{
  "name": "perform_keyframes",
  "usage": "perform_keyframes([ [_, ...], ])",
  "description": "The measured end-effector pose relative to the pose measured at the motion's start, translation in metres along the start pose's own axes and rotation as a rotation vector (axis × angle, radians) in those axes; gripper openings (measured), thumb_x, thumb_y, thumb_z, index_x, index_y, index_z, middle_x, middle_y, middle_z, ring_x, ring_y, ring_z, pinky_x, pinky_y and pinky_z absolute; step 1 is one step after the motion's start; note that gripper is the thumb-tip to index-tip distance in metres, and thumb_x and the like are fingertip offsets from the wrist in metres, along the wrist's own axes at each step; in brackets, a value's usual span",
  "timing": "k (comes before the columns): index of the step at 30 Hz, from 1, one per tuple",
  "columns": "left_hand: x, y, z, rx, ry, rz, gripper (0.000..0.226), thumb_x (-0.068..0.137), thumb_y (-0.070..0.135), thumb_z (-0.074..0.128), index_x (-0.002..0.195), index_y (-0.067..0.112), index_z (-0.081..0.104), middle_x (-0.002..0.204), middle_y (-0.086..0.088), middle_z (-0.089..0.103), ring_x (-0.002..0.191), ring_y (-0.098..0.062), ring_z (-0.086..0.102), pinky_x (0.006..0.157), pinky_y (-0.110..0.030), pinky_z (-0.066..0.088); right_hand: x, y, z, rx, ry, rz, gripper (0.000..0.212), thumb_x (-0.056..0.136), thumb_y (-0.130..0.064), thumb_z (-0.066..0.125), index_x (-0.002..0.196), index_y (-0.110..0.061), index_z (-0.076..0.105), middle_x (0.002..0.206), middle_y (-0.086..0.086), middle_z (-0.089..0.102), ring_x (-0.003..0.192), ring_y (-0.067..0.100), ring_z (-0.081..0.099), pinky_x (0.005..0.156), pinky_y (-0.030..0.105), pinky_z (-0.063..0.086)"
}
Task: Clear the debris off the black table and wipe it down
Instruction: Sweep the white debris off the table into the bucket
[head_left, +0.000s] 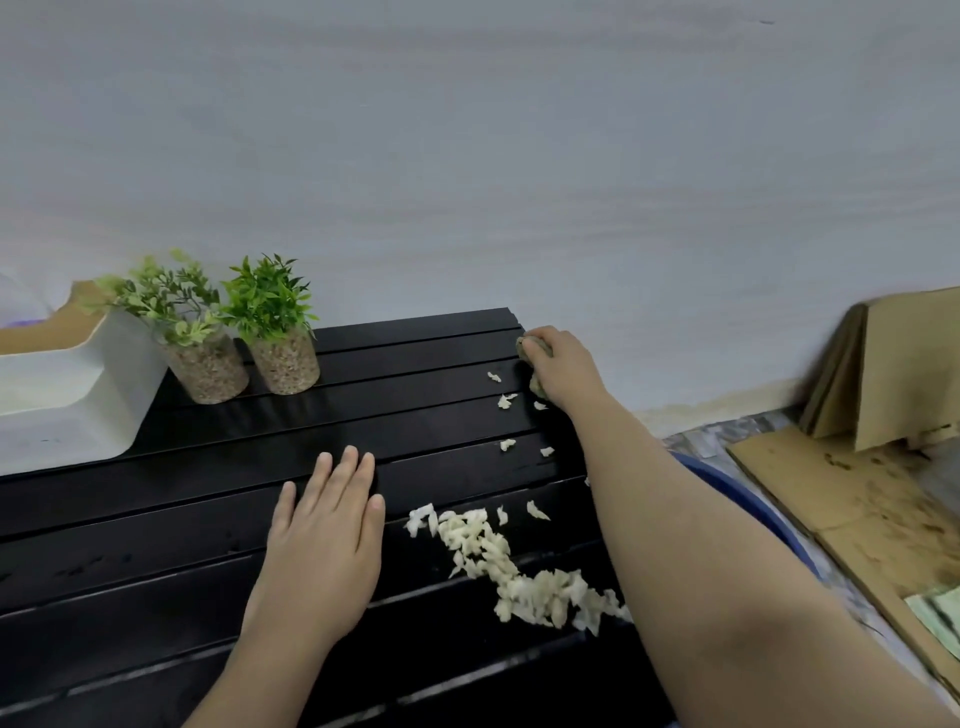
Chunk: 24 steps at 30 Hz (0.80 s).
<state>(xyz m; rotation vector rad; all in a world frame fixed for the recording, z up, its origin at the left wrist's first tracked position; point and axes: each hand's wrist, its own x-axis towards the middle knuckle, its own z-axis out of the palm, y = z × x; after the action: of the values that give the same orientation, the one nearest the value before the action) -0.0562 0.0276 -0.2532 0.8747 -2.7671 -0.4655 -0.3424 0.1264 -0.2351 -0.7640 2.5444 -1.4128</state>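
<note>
Wiping cloth in right grip, debris nearer.

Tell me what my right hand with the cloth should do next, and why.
Probably drag the right hand and its cloth from the far corner toward you, sweeping the loose scraps into the big pile. The left hand rests flat on the black table.

2 potted plants, 1 white bin, 1 worktop, 2 hands, approx. 9 stray scraps + 1 scrap pile.
</note>
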Motion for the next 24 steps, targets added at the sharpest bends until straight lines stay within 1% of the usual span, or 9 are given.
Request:
perform_keyframes([
  [3, -0.001, 0.001, 0.0, 0.011, -0.004, -0.006, 0.054, 0.093, 0.043, 0.008, 0.145, 0.03, 0.003, 0.154, 0.017, -0.004, 0.133, 0.004, -0.019, 0.115, -0.03, -0.01, 0.013, -0.002, 0.004, -0.023, -0.044, -0.024, 0.02, 0.094, -0.025, 0.044, 0.102, -0.013, 0.059, 0.077, 0.001, 0.058, 0.031, 0.008, 0.046, 0.048, 0.02, 0.039],
  [5, -0.001, 0.002, -0.001, 0.013, -0.007, -0.009, 0.054, 0.093, 0.043, 0.008, 0.145, 0.03, 0.002, 0.154, 0.017, -0.005, 0.133, 0.004, -0.02, 0.115, -0.031, -0.011, 0.014, -0.006, 0.004, -0.09, -0.102, -0.074, 0.024, 0.092, -0.029, 0.044, 0.104, -0.016, 0.06, 0.071, -0.001, 0.057, 0.043, 0.01, 0.052, 0.058, 0.021, 0.042],
  [6, -0.001, 0.002, -0.001, 0.015, -0.009, -0.009, 0.054, 0.093, 0.043, 0.007, 0.145, 0.029, 0.002, 0.154, 0.017, -0.005, 0.133, 0.004, -0.02, 0.116, -0.031, -0.01, 0.011, -0.006, 0.003, -0.112, -0.137, -0.091, 0.03, 0.091, -0.031, 0.046, 0.116, -0.019, 0.058, 0.076, -0.004, 0.059, 0.055, 0.01, 0.055, 0.064, 0.017, 0.044],
  [8, -0.002, 0.002, -0.002, 0.019, -0.011, -0.005, 0.054, 0.093, 0.043, 0.007, 0.145, 0.029, 0.003, 0.154, 0.017, -0.005, 0.134, 0.003, -0.019, 0.116, -0.031, -0.01, 0.004, -0.003, -0.003, -0.177, -0.223, -0.138, 0.048, 0.09, -0.028, 0.051, 0.137, -0.022, 0.042, 0.108, -0.004, 0.06, 0.087, 0.014, 0.058, 0.076, 0.001, 0.036],
  [11, -0.002, 0.002, -0.001, 0.015, -0.002, -0.007, 0.054, 0.093, 0.043, 0.009, 0.145, 0.028, 0.006, 0.154, 0.016, -0.003, 0.134, 0.003, -0.018, 0.115, -0.031, -0.01, -0.011, -0.002, -0.015, -0.275, -0.333, -0.248, 0.053, 0.09, -0.02, 0.056, 0.139, -0.026, 0.038, 0.138, 0.001, 0.049, 0.124, 0.018, 0.045, 0.098, 0.019, 0.029],
  [15, -0.003, 0.002, 0.0, 0.016, 0.005, -0.004, 0.055, 0.093, 0.044, 0.008, 0.145, 0.028, 0.007, 0.153, 0.017, -0.002, 0.134, 0.004, -0.017, 0.115, -0.031, -0.009, -0.049, -0.012, -0.02, -0.255, -0.532, -0.411, 0.046, 0.089, -0.018, 0.06, 0.133, -0.026, 0.048, 0.133, -0.003, 0.054, 0.12, 0.013, 0.049, 0.101, 0.023, 0.034],
  [18, -0.001, 0.001, 0.0, 0.019, 0.022, -0.004, 0.055, 0.092, 0.044, 0.008, 0.145, 0.028, 0.009, 0.154, 0.016, 0.001, 0.134, 0.003, -0.016, 0.115, -0.031, -0.009, -0.065, -0.015, -0.024, -0.157, -0.66, -0.467, 0.042, 0.088, -0.015, 0.062, 0.128, -0.024, 0.053, 0.127, -0.006, 0.057, 0.115, 0.005, 0.05, 0.1, 0.012, 0.034],
  [21, 0.0, 0.001, 0.001, 0.017, 0.036, -0.001, 0.057, 0.091, 0.045, 0.006, 0.145, 0.028, 0.011, 0.154, 0.015, 0.003, 0.134, 0.004, -0.015, 0.115, -0.031, -0.009, -0.048, -0.021, -0.03, 0.081, -0.453, -0.337, 0.04, 0.088, -0.004, 0.059, 0.124, -0.02, 0.056, 0.12, -0.002, 0.059, 0.11, 0.008, 0.054, 0.091, 0.004, 0.036],
  [24, 0.0, 0.001, 0.0, 0.009, 0.027, -0.001, 0.056, 0.091, 0.044, 0.007, 0.145, 0.027, 0.011, 0.155, 0.015, 0.004, 0.133, 0.004, -0.015, 0.115, -0.03, -0.009, -0.026, -0.021, -0.016, -0.119, -0.31, -0.259, 0.039, 0.091, -0.014, 0.054, 0.129, -0.022, 0.052, 0.131, 0.0, 0.055, 0.12, 0.016, 0.049, 0.097, 0.016, 0.033],
])
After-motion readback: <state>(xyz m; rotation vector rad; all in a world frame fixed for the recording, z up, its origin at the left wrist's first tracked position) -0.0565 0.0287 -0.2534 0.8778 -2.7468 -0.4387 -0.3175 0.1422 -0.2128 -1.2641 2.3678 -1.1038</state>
